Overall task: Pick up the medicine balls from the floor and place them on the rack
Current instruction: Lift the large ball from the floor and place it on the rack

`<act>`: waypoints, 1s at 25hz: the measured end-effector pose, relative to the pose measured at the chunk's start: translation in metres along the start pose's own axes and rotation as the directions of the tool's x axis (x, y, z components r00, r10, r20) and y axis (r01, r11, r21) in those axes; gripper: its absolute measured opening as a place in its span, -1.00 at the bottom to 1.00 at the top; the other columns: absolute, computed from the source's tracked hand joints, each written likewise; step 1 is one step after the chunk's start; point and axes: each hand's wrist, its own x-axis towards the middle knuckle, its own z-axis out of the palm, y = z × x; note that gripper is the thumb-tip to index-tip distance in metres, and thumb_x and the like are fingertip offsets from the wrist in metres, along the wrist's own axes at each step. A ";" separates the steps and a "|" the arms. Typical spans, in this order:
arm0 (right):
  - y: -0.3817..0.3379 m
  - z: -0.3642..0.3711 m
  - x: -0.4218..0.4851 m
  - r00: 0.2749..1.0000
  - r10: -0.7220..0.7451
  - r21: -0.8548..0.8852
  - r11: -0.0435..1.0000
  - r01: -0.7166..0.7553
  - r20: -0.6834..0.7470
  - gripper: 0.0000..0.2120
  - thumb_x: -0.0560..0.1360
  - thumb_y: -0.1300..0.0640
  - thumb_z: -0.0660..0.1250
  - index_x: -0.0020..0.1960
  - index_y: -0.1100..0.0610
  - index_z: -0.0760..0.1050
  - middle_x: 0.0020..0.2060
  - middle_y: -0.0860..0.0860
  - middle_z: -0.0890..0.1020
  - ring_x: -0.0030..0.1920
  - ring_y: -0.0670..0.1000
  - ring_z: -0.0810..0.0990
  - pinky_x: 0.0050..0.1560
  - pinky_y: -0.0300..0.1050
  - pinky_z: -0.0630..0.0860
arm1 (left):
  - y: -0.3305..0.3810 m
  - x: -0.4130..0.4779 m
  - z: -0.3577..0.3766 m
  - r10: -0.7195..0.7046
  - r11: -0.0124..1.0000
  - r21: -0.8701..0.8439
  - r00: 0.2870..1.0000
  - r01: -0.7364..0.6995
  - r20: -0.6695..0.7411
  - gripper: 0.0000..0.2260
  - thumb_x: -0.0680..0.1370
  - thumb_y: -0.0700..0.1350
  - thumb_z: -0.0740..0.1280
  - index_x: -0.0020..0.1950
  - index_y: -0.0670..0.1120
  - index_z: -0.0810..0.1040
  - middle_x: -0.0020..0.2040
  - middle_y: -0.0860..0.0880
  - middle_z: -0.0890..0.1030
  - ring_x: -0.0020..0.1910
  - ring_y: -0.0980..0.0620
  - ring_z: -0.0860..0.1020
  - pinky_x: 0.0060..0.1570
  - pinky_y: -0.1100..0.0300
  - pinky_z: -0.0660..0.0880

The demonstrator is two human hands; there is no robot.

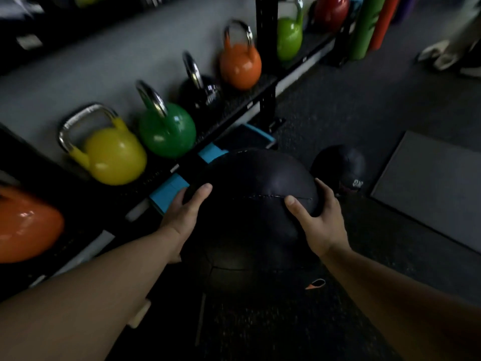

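Observation:
A large black stitched medicine ball [252, 183] fills the middle of the view, held between both hands. My left hand [182, 217] presses its left side, thumb on top. My right hand [320, 220] grips its right side, thumb along the seam. A second, smaller black medicine ball [338, 168] lies on the dark floor just behind and to the right. Another dark round shape [234, 267] shows below the held ball; I cannot tell what it is. The black rack shelf [234, 108] runs diagonally on the left, right beside the held ball.
Kettlebells line the shelf: yellow [114, 157], green [166, 131], black [200, 92], orange [240, 63], light green [289, 37] and an orange one [26, 227] at the left edge. Blue pads [169, 191] lie under the shelf. A black rack upright [265, 48] stands behind. A grey mat [432, 183] lies right.

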 end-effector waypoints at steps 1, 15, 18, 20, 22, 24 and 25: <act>-0.035 -0.005 0.003 0.999 -0.034 0.012 0.999 0.034 0.001 0.17 0.13 -0.60 0.37 0.63 -0.14 0.21 0.51 0.01 0.36 0.47 0.06 0.39 0.35 -0.03 0.37 | 0.034 -0.007 -0.011 0.038 0.999 -0.025 0.999 -0.039 -0.016 -0.06 0.14 0.60 0.42 0.42 0.15 0.58 0.27 0.02 0.68 0.25 -0.09 0.64 0.20 -0.06 0.57; -0.506 -0.096 -0.037 0.858 -0.498 0.210 0.832 0.513 -0.122 0.07 0.15 -0.66 0.39 0.52 -0.14 0.35 0.43 0.01 0.49 0.42 0.09 0.49 0.44 0.23 0.44 | 0.469 -0.216 -0.208 0.488 0.868 0.024 0.840 -0.497 -0.238 -0.21 0.18 0.60 0.35 0.21 0.12 0.62 0.12 0.05 0.72 0.13 -0.06 0.68 0.28 -0.01 0.56; -0.588 -0.115 -0.057 0.813 -0.567 0.263 0.771 0.580 -0.132 0.12 0.11 -0.70 0.37 0.53 -0.15 0.35 0.42 0.05 0.52 0.42 0.11 0.50 0.45 0.23 0.43 | 0.538 -0.272 -0.243 0.534 0.835 0.017 0.801 -0.551 -0.270 -0.19 0.16 0.60 0.36 0.30 0.21 0.58 0.21 0.05 0.70 0.17 -0.07 0.66 0.31 -0.03 0.55; -0.640 -0.129 -0.070 0.788 -0.601 0.304 0.733 0.609 -0.132 0.12 0.12 -0.69 0.38 0.54 -0.15 0.35 0.42 0.05 0.52 0.41 0.10 0.51 0.45 0.20 0.44 | 0.578 -0.306 -0.263 0.564 0.809 0.019 0.767 -0.587 -0.305 -0.10 0.15 0.59 0.39 0.39 0.17 0.57 0.29 0.02 0.67 0.23 -0.09 0.64 0.35 -0.06 0.54; -0.686 -0.141 -0.084 0.755 -0.644 0.337 0.689 0.642 -0.124 0.05 0.14 -0.66 0.40 0.52 -0.21 0.34 0.40 0.02 0.52 0.38 0.09 0.53 0.41 0.18 0.48 | 0.611 -0.337 -0.283 0.604 0.776 0.027 0.729 -0.630 -0.323 -0.04 0.16 0.59 0.39 0.45 0.12 0.54 0.33 -0.02 0.65 0.25 -0.12 0.63 0.37 -0.10 0.53; -0.722 -0.149 -0.096 0.711 -0.693 0.338 0.645 0.686 -0.119 0.05 0.14 -0.65 0.42 0.52 -0.24 0.31 0.43 0.01 0.47 0.37 0.07 0.51 0.39 0.13 0.48 | 0.634 -0.359 -0.300 0.640 0.739 0.037 0.684 -0.673 -0.351 -0.05 0.18 0.59 0.39 0.46 0.11 0.53 0.34 -0.03 0.64 0.26 -0.12 0.62 0.38 -0.12 0.52; -0.738 -0.151 -0.101 0.688 -0.716 0.335 0.623 0.707 -0.120 0.06 0.16 -0.63 0.42 0.54 -0.22 0.29 0.43 0.00 0.44 0.36 0.05 0.48 0.37 0.07 0.47 | 0.643 -0.368 -0.308 0.657 0.719 0.042 0.659 -0.694 -0.366 -0.04 0.19 0.58 0.40 0.48 0.11 0.51 0.35 -0.03 0.63 0.27 -0.12 0.62 0.38 -0.13 0.52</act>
